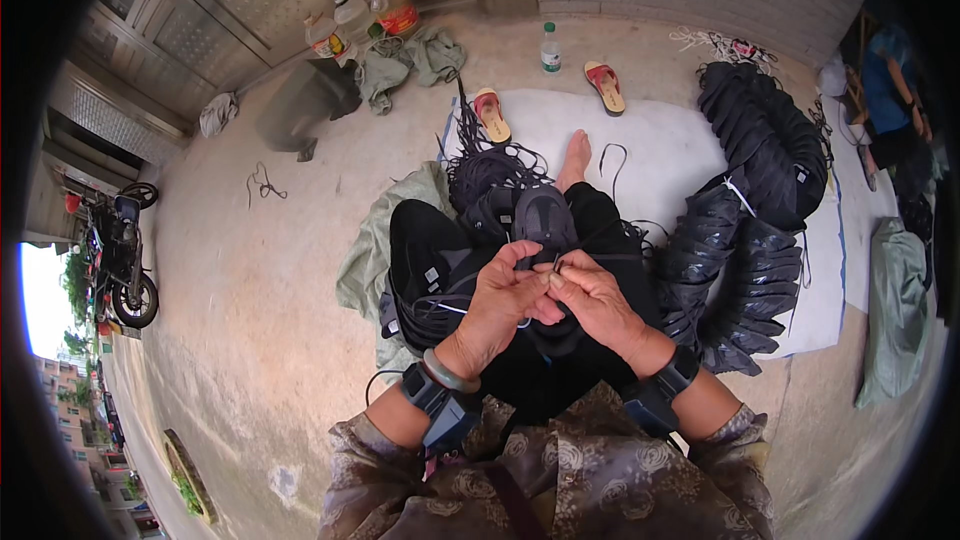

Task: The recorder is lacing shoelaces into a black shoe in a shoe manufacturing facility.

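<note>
In front of my lap, my left hand (pixel 505 292) and my right hand (pixel 602 302) meet with their fingertips pinched together. A short piece of black shoelace (pixel 557 264) shows between them; the fingers hide the rest. Just beyond my fingers a dark grey shoe upper (pixel 543 212) lies over my lap. More black uppers with hanging laces form a pile (pixel 487 175) past it. Beside my left forearm are other black uppers (pixel 432 275) with white tags.
Nested black uppers (pixel 735 270) lie in long bundles on a white sheet (pixel 660 130) to my right. Red sandals (pixel 605 88) and a water bottle (pixel 550 48) stand ahead. A green sack (pixel 893 315) lies far right, near another person (pixel 890 80). A motorcycle (pixel 125 255) is parked far left.
</note>
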{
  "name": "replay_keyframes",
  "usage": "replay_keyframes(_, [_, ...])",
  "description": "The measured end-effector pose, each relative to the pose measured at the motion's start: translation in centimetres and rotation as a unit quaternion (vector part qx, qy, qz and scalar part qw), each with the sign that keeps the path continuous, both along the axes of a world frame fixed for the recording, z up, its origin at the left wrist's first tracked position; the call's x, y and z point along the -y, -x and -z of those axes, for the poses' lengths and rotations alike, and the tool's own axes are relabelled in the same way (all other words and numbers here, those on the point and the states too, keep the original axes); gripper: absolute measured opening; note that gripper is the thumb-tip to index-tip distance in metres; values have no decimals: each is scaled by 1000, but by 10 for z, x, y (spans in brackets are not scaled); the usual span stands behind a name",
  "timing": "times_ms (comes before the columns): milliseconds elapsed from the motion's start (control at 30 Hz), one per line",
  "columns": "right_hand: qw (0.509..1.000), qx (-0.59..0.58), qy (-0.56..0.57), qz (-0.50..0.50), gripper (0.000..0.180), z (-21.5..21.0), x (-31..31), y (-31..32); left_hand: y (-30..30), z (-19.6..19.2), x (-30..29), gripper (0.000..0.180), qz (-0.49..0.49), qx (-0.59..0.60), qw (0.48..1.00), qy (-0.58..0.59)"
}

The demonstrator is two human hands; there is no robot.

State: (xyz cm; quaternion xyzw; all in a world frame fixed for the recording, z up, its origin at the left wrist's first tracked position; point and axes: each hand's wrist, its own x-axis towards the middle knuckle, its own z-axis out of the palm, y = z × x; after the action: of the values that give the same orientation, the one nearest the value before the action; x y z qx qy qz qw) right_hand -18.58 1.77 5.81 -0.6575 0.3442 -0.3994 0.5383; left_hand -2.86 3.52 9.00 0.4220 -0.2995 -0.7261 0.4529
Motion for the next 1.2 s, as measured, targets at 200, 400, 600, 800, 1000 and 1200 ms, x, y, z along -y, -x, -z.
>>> replay_keyframes(200, [987,115,-109,-16,19,1,-1,-3,0,-1,-2,38,19,118,993,0])
replay_keyframes(400, [959,178,-218,-39,17,-11,-1,-1,0,3,-2,37,-13,63,997,31])
replay_keyframes(600, [966,155,-204,-18,14,-16,0,-2,1,11,-4,34,-12,0,1000,27])
replay_keyframes(800, [970,150,-188,-16,15,-11,1,-1,2,7,-5,32,-17,-32,999,21])
replay_keyframes(1000, [982,136,-130,-3,18,-14,0,-5,-1,8,-5,29,-38,-29,999,17])
replay_keyframes(1200, [988,108,-109,-21,19,-9,1,-3,-1,7,-5,28,-39,-29,999,14])
